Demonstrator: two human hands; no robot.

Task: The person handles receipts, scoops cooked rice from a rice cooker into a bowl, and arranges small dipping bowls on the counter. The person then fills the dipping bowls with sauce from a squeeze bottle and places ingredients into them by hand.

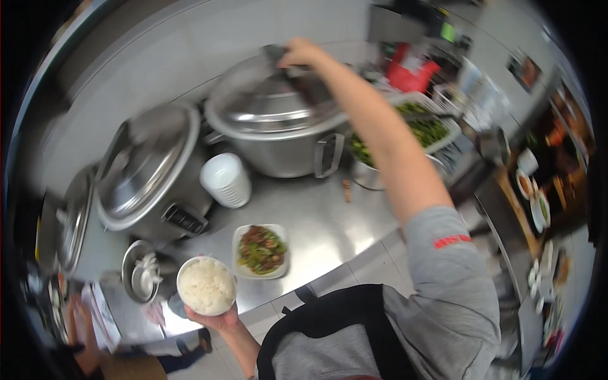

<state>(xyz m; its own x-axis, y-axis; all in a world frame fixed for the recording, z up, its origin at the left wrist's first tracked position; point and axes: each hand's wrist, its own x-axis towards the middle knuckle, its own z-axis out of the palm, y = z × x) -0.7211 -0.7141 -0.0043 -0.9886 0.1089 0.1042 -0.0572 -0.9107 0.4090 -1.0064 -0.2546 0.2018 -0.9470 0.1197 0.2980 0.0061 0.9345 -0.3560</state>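
Lid handle [273, 56] ~1 o'clock from L hand [218, 320], axis approx. 11–5 (blurry); R hand [299, 53] nearer, clamped on it, L cupping rice bowl [206, 286].

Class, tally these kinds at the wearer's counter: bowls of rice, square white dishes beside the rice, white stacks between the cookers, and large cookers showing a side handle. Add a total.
Bowls of rice: 1
Square white dishes: 1
White stacks: 1
Large cookers: 2
Total: 5
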